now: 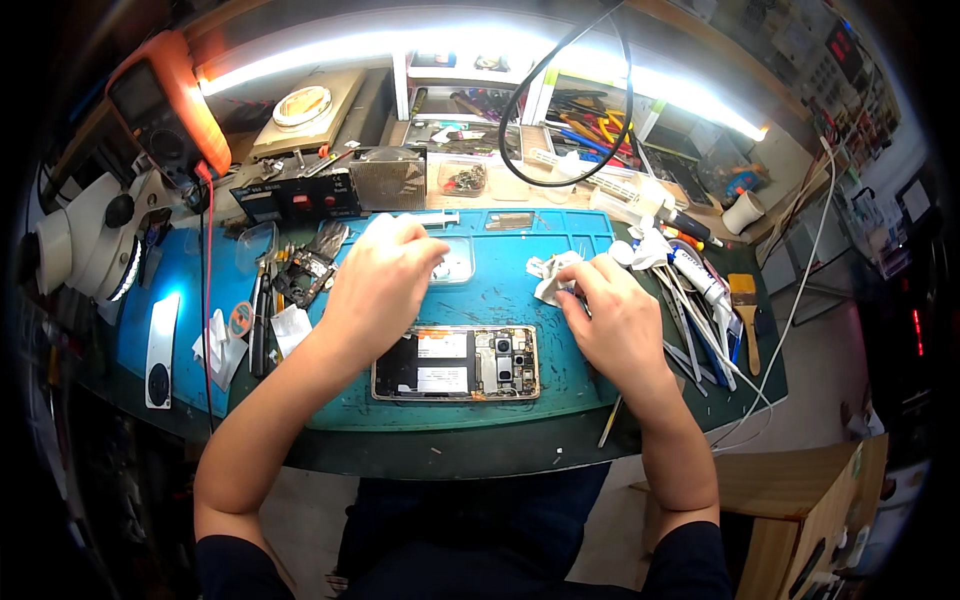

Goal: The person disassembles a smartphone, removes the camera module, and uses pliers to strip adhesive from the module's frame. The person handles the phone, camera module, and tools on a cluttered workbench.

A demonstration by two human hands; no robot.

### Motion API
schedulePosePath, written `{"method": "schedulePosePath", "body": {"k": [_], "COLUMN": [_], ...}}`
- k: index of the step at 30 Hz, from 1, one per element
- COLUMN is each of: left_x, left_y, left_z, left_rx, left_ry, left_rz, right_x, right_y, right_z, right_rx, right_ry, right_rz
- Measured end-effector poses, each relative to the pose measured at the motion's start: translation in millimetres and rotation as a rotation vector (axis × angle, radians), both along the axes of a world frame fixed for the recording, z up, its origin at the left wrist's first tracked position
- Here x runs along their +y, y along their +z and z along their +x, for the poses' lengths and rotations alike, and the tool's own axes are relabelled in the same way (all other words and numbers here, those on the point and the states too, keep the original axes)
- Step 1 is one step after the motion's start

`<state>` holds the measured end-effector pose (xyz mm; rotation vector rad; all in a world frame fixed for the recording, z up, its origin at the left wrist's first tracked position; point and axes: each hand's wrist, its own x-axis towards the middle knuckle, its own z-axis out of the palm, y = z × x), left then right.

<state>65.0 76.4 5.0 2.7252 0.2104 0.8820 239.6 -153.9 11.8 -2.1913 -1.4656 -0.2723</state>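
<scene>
You're holding your left hand [385, 280] narrow by the tray [468, 262], your right hand [618, 318] curled at the tissue [548, 284], both grips unclear, ideally avoiding the open phone [455, 365] lying nearer you on the mat [505, 290].

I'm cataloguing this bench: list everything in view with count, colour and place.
opened phone: 1, mostly black, front middle
mat: 1, blue, under phone
clear box: 1, transparent, beyond the phone
tissue: 1, white, right of clear box
multimeter: 1, orange and black, upper left
microscope-like device: 1, white, far left
flat brush: 1, yellow-brown, right bench end
cable: 1, black, looped, upper middle
light strip: 1, white, across back
hand tools: many, mixed colours, back and right
cabinet: 1, brown, lower right
smaller parts: many, mixed colours, scattered
left hand: 1, bare, at clear box
right hand: 1, bare, at tissue
sleeves: 2, dark, lower edge
</scene>
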Motion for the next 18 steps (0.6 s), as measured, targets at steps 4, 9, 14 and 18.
{"method": "schedulePosePath", "body": {"k": [4, 9, 14, 18], "left_x": [-20, -18, -18, -23], "left_y": [-3, -12, -12, -6], "left_z": [-17, -21, -30, -36], "left_rx": [0.068, 0.002, 0.086, 0.160], "left_ry": [-0.041, -0.038, -0.105, -0.175], "left_rz": [-0.125, -0.168, -0.283, -0.419], "right_x": [6, 15, 18, 20], "right_y": [7, 2, -3, 0], "right_z": [-6, -13, -11, -9], "right_rx": [0.369, 0.357, 0.394, 0.458], "right_ry": [0.373, 0.422, 0.413, 0.415], "right_rz": [-0.072, -0.162, -0.165, -0.195]}}
